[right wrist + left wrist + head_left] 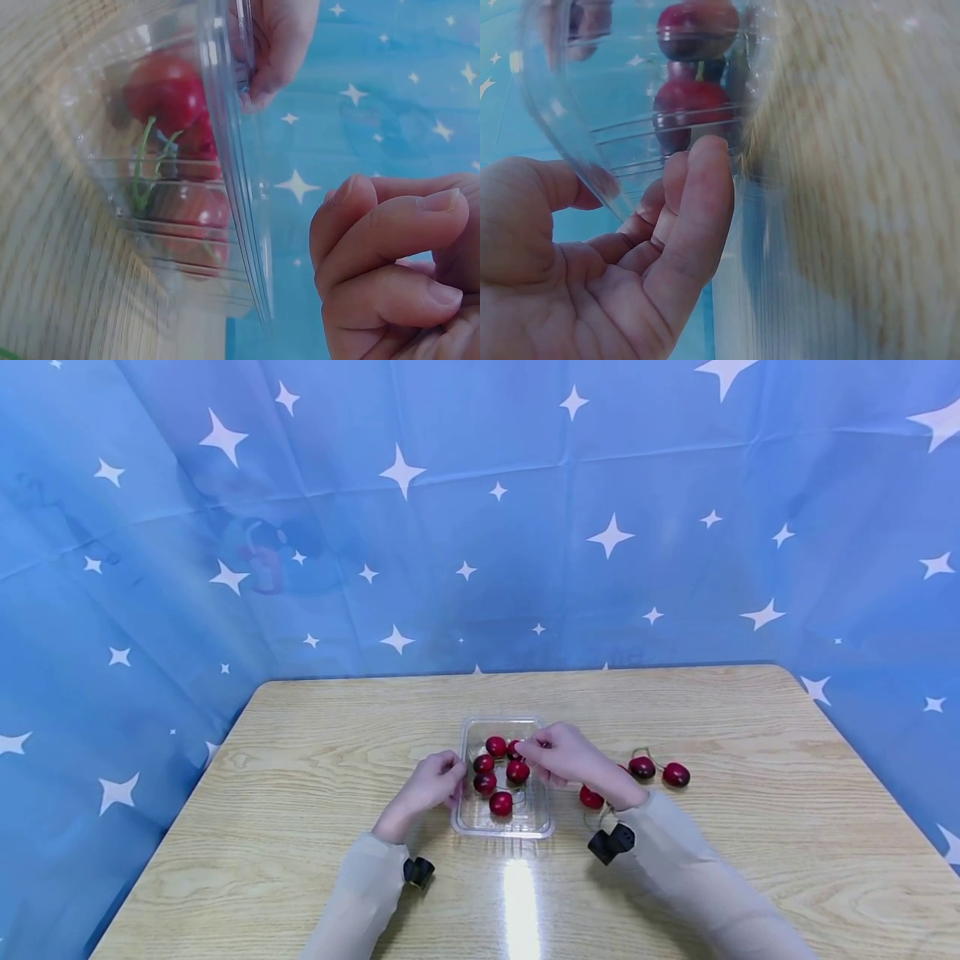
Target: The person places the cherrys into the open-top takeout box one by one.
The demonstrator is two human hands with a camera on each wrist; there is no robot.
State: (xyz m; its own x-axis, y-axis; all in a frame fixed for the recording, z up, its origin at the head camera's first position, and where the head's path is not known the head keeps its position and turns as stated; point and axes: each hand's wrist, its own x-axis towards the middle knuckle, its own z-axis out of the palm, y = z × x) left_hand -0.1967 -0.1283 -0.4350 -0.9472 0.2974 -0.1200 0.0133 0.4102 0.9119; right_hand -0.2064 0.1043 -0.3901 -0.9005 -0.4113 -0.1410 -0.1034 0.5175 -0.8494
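A clear plastic container [463, 827] with several dark red cherries [501, 803] in it stands on the table. My left hand [435, 783] grips its left rim. In the left wrist view, the thumb shows through the plastic behind the rim, and the fingers [705, 202] touch the outer wall. Above the container's right side is my right hand [566, 756], its fingers [382, 232] curled. No cherry or stem is visible between them in the right wrist view. A cherry [517, 771] lies just below those fingertips; green stems [142, 169] show through the wall.
More cherries with stems lie on the wooden table [337, 735] to the right, among them a cherry [676, 775] and another cherry [591, 797], partly behind the right forearm. A blue star-patterned cloth [450, 527] hangs behind the table. Both wrists wear small black cameras.
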